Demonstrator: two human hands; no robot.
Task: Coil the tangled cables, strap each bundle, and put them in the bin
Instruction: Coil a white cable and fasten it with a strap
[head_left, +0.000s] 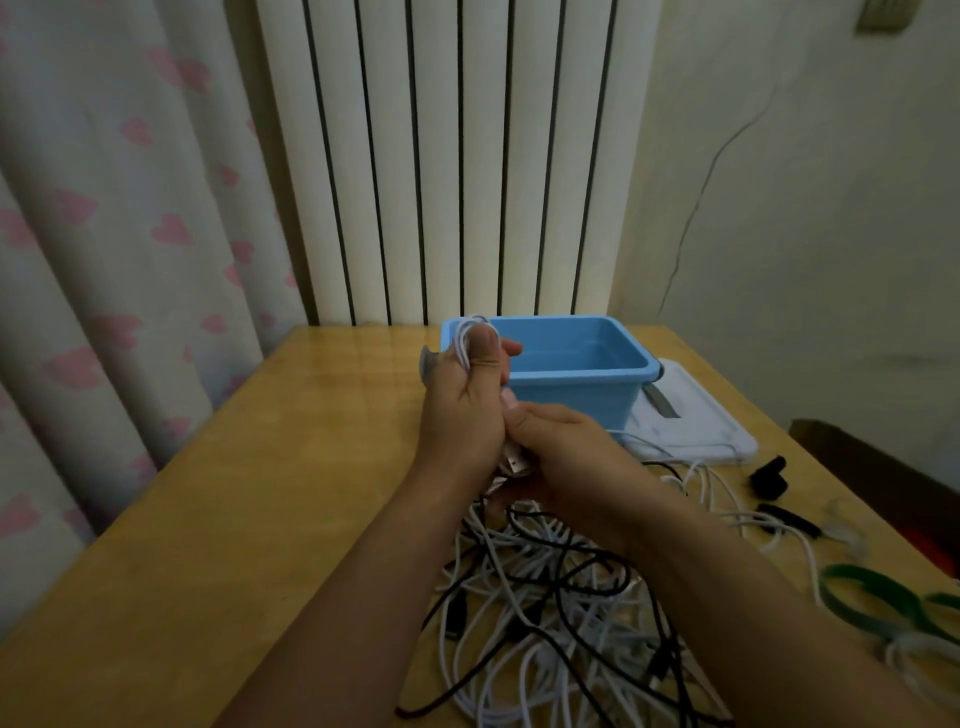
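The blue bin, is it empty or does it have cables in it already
Empty, as far as shows: the blue bin has bare blue inner walls and floor, though the left hand hides its near left corner.

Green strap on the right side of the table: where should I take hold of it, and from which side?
Pinch the green strap at its near-left loop end, coming down from above with the right hand. It lies flat on the table, so only a top pinch works. That end lies clear of the cable pile; its far end runs under a white cable near the table edge.
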